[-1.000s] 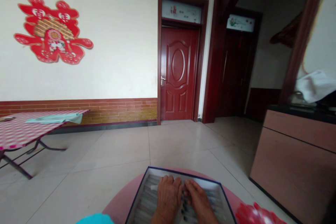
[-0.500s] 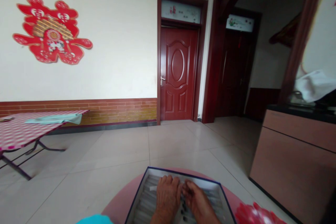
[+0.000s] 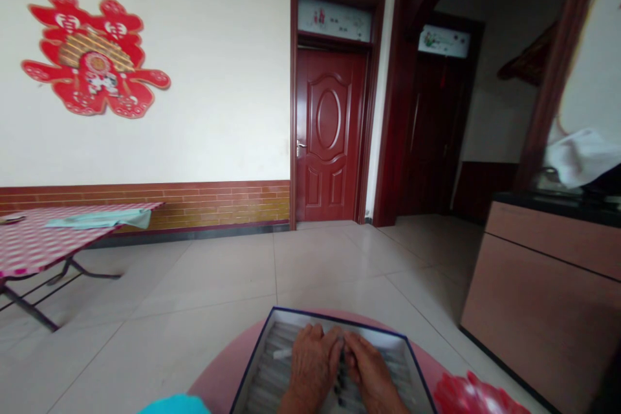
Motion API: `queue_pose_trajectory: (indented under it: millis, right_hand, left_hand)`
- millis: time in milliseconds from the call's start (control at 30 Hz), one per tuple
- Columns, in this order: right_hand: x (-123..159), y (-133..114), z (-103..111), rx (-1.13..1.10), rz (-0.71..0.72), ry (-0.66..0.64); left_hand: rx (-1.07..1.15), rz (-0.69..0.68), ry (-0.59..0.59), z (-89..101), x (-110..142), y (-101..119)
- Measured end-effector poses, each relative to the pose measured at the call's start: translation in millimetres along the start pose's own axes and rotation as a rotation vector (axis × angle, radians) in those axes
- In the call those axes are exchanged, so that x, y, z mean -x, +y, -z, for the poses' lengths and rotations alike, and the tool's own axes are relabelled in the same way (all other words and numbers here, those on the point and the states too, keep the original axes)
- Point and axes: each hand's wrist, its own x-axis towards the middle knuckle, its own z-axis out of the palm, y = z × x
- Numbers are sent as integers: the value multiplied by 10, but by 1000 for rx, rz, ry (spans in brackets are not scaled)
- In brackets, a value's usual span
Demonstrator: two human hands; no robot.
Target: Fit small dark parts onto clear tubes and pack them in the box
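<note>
In a tiled room with a maroon panel door (image 3: 330, 136) and a red paper-cut decoration (image 3: 94, 55) on the wall, a shallow blue-edged box (image 3: 334, 318) sits on a round pink surface (image 3: 223, 369). The left hand (image 3: 313, 369) and right hand (image 3: 371, 375) rest close together over its middle, curled downward, any grip hidden. A loose white stick (image 3: 282, 354) lies just beyond the left hand's outer side, long axis running left to right, nearer that hand.

The bare left hand (image 3: 314, 362) and right hand (image 3: 371, 372) look wrinkled, with turquoise clothing (image 3: 174, 405) at the lower edge of view.
</note>
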Motion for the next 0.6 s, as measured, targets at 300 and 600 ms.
queue_pose_trajectory:
  millis: [300,600]
  right_hand:
    - [-26,-133,69,473,200,300]
    - [92,-132,17,1172,616,11]
  left_hand:
    - [-12,14,14,42,-20,-54]
    - [-30,-53,-69,149,-55,-102]
